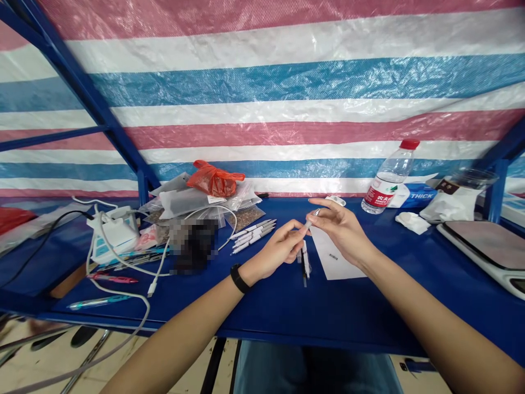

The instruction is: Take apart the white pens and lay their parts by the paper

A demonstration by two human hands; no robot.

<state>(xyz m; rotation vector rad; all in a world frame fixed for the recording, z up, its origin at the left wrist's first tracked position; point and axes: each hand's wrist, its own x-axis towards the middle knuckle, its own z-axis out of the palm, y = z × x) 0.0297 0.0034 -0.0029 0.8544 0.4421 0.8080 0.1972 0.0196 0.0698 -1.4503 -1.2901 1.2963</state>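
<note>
One small pale piece (308, 225) is pinched by the left hand (278, 251) and right hand (341, 227); slim pen parts (305, 262) lie nearer, left of white paper (336, 268).

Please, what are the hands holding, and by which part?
Apparently a small whitish pen part: the left hand pinches its lower end, the right hand its silvery upper end.

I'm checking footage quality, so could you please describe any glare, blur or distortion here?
Head view: glare flecks the striped sheet; head view: the scale near the right edge looks stretched; head view: blocky pixelation masks a dark item; head view: the small held piece lacks crisp detail.
</note>
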